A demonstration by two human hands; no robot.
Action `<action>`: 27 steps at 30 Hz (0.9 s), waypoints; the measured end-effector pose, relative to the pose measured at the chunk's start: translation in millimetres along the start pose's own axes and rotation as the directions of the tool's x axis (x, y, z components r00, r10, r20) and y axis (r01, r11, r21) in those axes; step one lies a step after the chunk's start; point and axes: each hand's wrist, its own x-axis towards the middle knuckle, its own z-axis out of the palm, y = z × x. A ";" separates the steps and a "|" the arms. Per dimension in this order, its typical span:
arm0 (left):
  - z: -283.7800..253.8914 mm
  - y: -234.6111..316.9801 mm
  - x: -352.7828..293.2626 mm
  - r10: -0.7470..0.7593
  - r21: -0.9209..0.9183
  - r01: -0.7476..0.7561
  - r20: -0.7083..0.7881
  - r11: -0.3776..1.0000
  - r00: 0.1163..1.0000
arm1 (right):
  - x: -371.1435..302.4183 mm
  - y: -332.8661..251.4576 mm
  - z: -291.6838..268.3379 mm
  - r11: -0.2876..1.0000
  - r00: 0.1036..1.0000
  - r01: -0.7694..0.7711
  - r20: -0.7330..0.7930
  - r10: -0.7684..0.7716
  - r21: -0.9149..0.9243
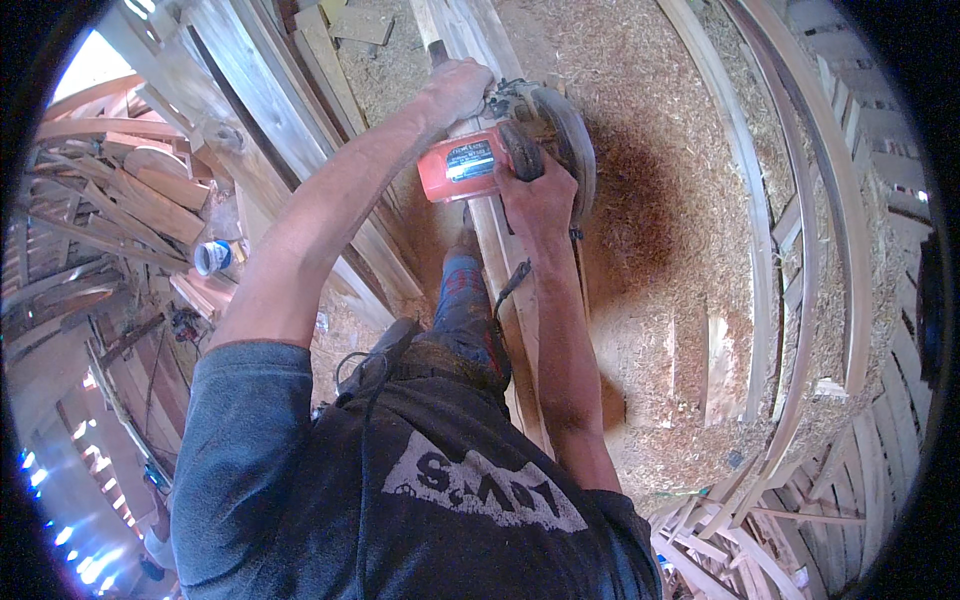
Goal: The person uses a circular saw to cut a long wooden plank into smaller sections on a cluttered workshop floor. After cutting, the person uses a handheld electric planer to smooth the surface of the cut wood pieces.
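Observation:
A circular saw [440,179] with a red motor housing and a round guard rests on a long pale board [466,30] that runs away from me. My right hand [540,198] is wrapped round the saw's dark handle. Just ahead of the red housing, my left hand [460,90] is closed at the board, beside the front of the saw. A short dark piece [437,53] sticks out past its knuckles. What those fingers grip is hidden. The blade cannot be seen. A dark cord [515,281] hangs behind the saw, next to my right forearm.
Sawdust and shavings [660,330] cover the ground on the right, where long curved planks [765,200] lie. More long boards [270,90] stretch along the left. Beyond them are a heap of wood offcuts [150,195] and a white-and-blue tub [212,257]. My leg [462,300] is close beside the board.

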 end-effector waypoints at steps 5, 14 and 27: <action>-7.1 -7.7 5.1 -0.010 0.019 0.010 -0.002 1.000 1.000 | 5.6 -6.7 0.8 1.000 1.000 -0.022 -0.006 0.022 0.020; -14.5 -21.9 26.2 0.015 0.049 -0.025 0.190 0.998 0.982 | 19.6 -1.6 7.3 0.999 0.999 -0.033 -0.018 0.032 -0.034; -13.8 -38.4 43.3 0.005 0.033 -0.011 0.175 0.999 0.985 | 41.3 -12.5 17.7 0.997 0.999 -0.042 0.012 0.043 -0.072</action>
